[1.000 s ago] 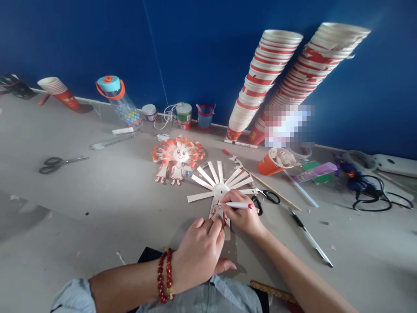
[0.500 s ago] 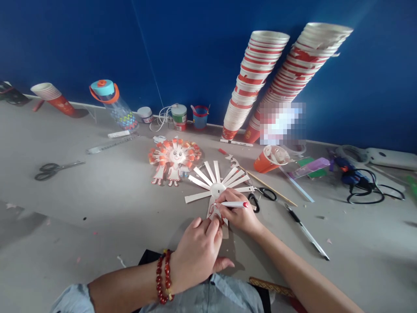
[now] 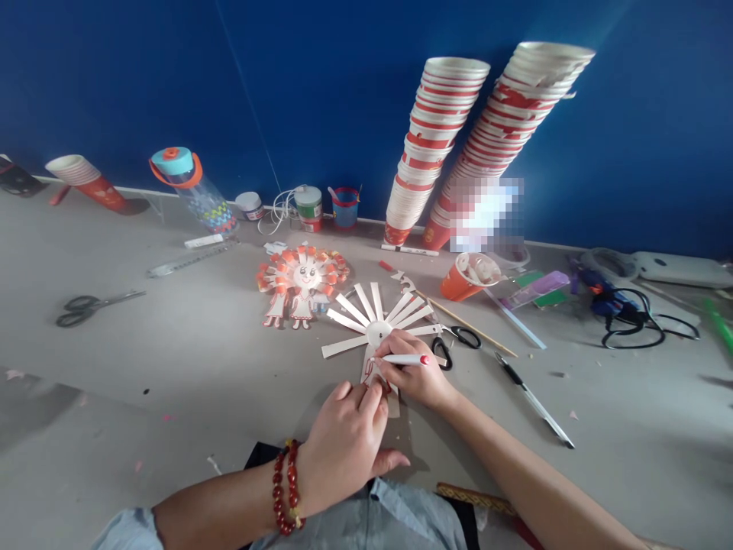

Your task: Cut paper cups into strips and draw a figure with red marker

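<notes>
My right hand is closed round a white marker with a red end, its tip over a small paper figure. Red outlines show on that figure, but the fingers hide much of it. Above it, a cut paper cup has its white strips fanned out round the round base. My left hand presses its fingers on the lower part of the figure, thumb stretched to the side. Black-handled scissors lie beside the right hand, their blades partly under the strips. Finished paper dolls with orange-tipped strips lie to the left.
Two tall stacks of paper cups lean by the blue wall. A cup of scraps, a wooden stick and a pen lie to the right. Grey scissors and a bottle are on the left.
The whole view has shifted slightly, so most things appear a little further left. Both hands keep almost the same pose, the marker tip still at the paper figure.
</notes>
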Tool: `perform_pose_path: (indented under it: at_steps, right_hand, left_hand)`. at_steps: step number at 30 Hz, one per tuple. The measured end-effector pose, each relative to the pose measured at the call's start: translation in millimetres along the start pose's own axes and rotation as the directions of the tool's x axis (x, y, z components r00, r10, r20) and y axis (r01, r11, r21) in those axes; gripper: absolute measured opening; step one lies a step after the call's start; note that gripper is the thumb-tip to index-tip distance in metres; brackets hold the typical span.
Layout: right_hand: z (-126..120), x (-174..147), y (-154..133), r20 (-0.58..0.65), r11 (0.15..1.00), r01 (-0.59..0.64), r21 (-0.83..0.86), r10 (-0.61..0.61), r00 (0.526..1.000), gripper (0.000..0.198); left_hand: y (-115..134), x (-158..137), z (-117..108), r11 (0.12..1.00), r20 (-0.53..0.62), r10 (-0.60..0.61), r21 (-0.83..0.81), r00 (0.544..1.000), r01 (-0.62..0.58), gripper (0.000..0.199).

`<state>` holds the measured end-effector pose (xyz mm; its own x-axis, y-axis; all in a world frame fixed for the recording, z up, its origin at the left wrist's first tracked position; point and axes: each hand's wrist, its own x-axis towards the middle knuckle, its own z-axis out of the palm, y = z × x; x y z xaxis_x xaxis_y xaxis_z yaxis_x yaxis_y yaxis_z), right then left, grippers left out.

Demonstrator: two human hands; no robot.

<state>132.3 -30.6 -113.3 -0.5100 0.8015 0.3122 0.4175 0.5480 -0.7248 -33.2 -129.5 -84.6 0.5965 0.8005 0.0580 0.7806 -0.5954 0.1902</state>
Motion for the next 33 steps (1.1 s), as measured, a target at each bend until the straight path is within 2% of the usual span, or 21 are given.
perform_pose_path:
  at_steps: [18, 25, 33]
  right_hand:
    - [-1.8, 2.2, -7.5, 0.039, 0.995, 0.104, 0.004, -0.104, 0.994, 0.009]
    - [-1.1, 2.1, -5.6, 0.055, 0.996, 0.087, 0.007, -0.087, 0.995, 0.009]
    - [0.9, 1.6, -1.0, -0.004, 1.0, 0.022, -0.02, -0.022, 1.0, 0.01]
  left_hand:
    - [0.8, 1.0, -1.7, 1.0, 0.019, -0.011, -0.023, 1.0, 0.011, 0.063]
    - [-0.2, 1.3, 0.4, 1.0, 0.003, -0.003, 0.002, 1.0, 0.003, 0.067]
    - [0.3, -0.4, 0.7, 1.0, 0.0, 0.005, 0.015, 1.0, -0.005, 0.068]
